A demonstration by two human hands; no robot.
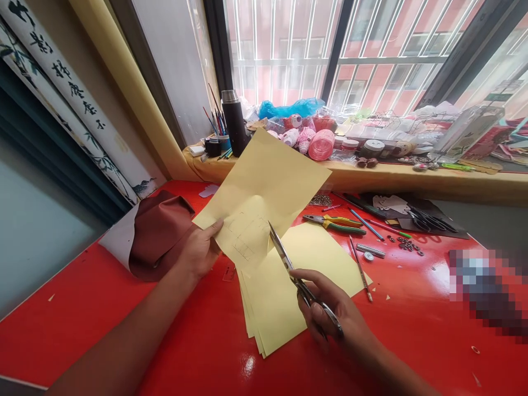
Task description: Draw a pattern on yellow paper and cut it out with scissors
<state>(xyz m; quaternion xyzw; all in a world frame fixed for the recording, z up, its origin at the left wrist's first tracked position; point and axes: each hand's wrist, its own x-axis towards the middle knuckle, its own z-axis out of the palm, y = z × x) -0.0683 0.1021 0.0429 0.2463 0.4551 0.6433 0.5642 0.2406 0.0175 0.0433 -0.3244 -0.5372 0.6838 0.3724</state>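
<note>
While the left hand (198, 250) pinches a thin pale yellow sheet (264, 181) marked with faint pencil lines, the right hand (330, 308) curls around steel scissors (284, 258), their narrow blades nearly closed at the sheet's edge. More yellow sheets (284, 297) lie stacked on a glossy red table (198, 346), beside creased brown leather (159, 234). Pixelation hides whatever lies at the right edge.

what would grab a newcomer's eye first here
The glossy red tabletop fills the lower view, and above it a pale yellow sheet with drawn lines is raised in the left hand. Steel scissors sit in the right hand, their blades pointing at the sheet. Behind, a black thermos flask stands on the windowsill.
</note>
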